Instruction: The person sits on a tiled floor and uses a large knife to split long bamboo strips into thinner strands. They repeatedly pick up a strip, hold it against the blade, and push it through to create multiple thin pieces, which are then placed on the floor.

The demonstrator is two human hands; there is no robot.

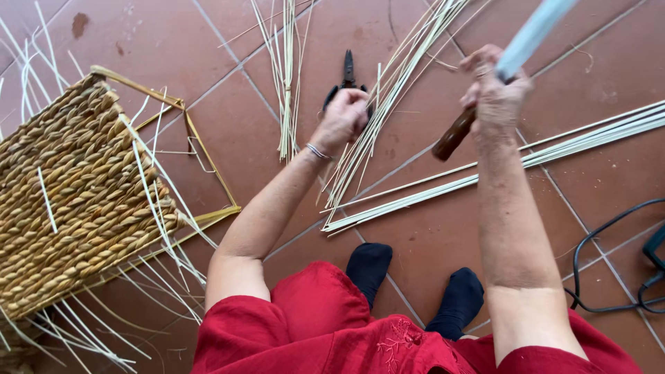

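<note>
My right hand [496,93] is closed around a knife [485,90] with a brown wooden handle, its pale blade pointing up to the top right. My left hand [343,116] grips a bunch of thin pale reed strips [388,97] that fan up toward the top edge. Just beyond my left hand, black-handled pliers [347,75] lie on the red tile floor [228,118]. Both arms reach forward over my red clothing and dark socks.
A half-woven straw basket [69,201] on a wire frame lies at the left, loose stakes sticking out. Another reed bundle [285,76] lies at top centre, long strips [554,149] run to the right, and a black cable [609,263] curls at the lower right.
</note>
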